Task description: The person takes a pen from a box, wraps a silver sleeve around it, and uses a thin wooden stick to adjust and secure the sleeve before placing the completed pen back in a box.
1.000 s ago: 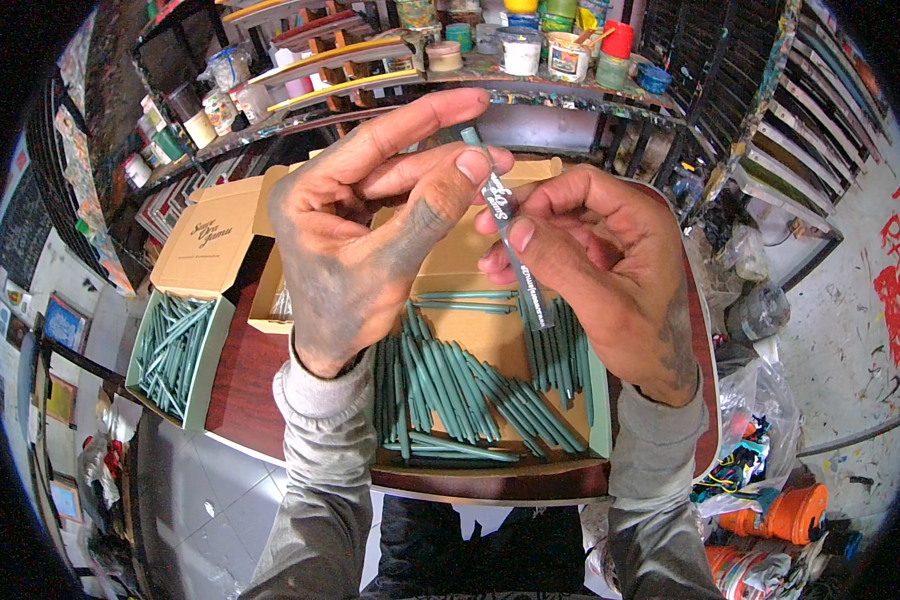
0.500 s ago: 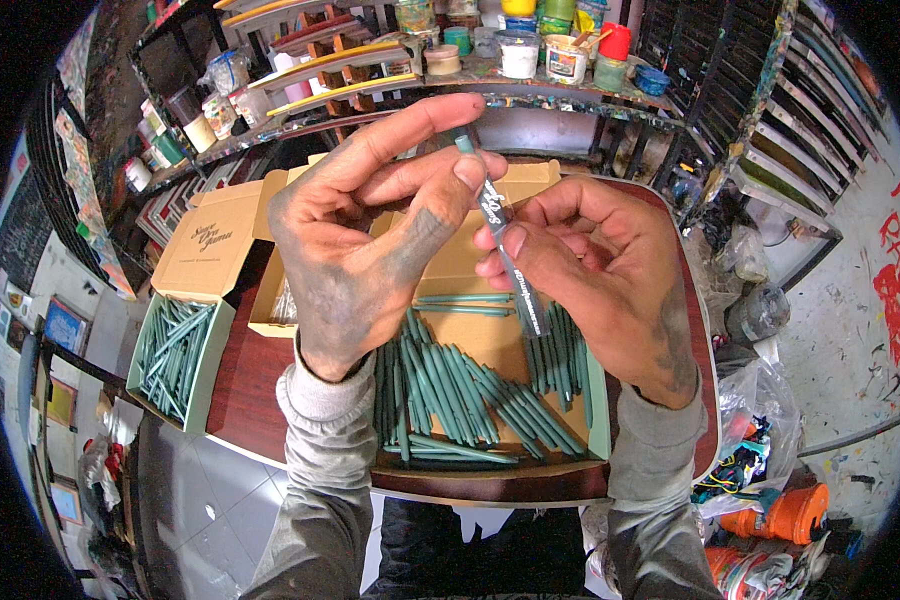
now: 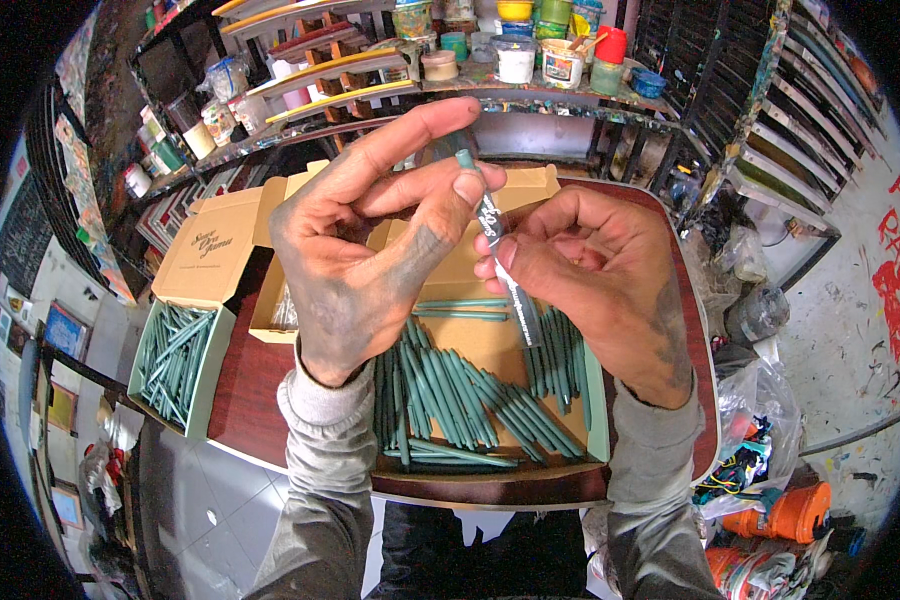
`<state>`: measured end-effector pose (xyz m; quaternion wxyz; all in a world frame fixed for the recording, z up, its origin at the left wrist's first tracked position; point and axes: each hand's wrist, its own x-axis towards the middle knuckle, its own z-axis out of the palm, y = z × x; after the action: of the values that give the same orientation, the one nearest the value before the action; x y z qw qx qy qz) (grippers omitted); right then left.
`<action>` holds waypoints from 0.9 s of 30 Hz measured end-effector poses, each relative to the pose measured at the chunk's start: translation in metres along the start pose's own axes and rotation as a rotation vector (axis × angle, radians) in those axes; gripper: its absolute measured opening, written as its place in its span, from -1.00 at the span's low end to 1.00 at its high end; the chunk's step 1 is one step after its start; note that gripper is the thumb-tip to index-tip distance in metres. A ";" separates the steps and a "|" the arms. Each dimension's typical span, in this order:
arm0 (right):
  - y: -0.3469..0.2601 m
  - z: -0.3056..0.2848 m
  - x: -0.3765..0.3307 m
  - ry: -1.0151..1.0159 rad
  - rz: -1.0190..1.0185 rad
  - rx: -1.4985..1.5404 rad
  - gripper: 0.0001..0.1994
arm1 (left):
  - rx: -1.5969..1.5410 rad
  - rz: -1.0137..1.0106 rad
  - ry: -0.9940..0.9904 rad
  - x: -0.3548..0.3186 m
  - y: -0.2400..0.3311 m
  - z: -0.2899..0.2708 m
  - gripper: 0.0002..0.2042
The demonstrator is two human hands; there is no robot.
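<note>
Green stick (image 3: 492, 235) pinched in both hands' fingers, left hand (image 3: 370, 250), right hand (image 3: 580, 270), above stick-filled box (image 3: 598, 400)

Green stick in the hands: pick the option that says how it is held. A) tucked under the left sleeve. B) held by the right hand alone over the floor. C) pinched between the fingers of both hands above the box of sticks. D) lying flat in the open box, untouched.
C: the left hand grips the top of the green stick and the right hand its middle, above the open box of green sticks.
</note>
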<state>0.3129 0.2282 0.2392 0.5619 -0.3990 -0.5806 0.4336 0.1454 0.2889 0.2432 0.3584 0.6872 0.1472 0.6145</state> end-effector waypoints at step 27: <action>0.000 0.001 0.000 0.024 0.025 0.059 -0.83 | 0.008 0.079 -0.038 0.001 -0.002 0.000 -0.52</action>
<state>0.3124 0.2281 0.2390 0.5750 -0.3946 -0.5557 0.4527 0.1457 0.2904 0.2425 0.3338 0.7054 0.1156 0.6145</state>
